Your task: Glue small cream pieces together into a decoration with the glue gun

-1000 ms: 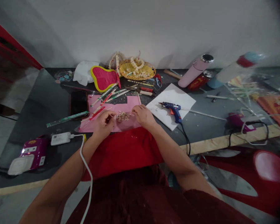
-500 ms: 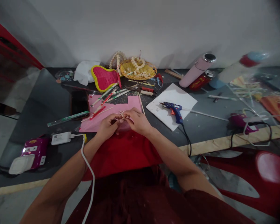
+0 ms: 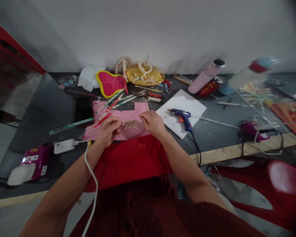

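A small pile of short beige pieces (image 3: 130, 123) lies on a pink sheet (image 3: 140, 107) between my two hands. To the left of the pile, my left hand (image 3: 108, 130) is closed, thumb against fingers; what it pinches, if anything, is too small to name. My right hand (image 3: 153, 123) is at the pile's right side with its fingers bent together, their tips over the pink sheet; anything between them is hidden. Wrapped sticks (image 3: 71, 125) and a red strip (image 3: 103, 120) lie left of the hands.
A blue glue gun (image 3: 184, 117) rests on a white board (image 3: 176, 98) at right. Behind are a yellow basket (image 3: 160, 78), a pink-and-yellow shape (image 3: 110, 84), a pink bottle (image 3: 206, 76) and a red can (image 3: 211, 87). A white cable (image 3: 90, 168) crosses my left forearm.
My hands, together over the pile before, have moved apart, the left one to the left and the right one to the right. The pile of pieces now shows between them.
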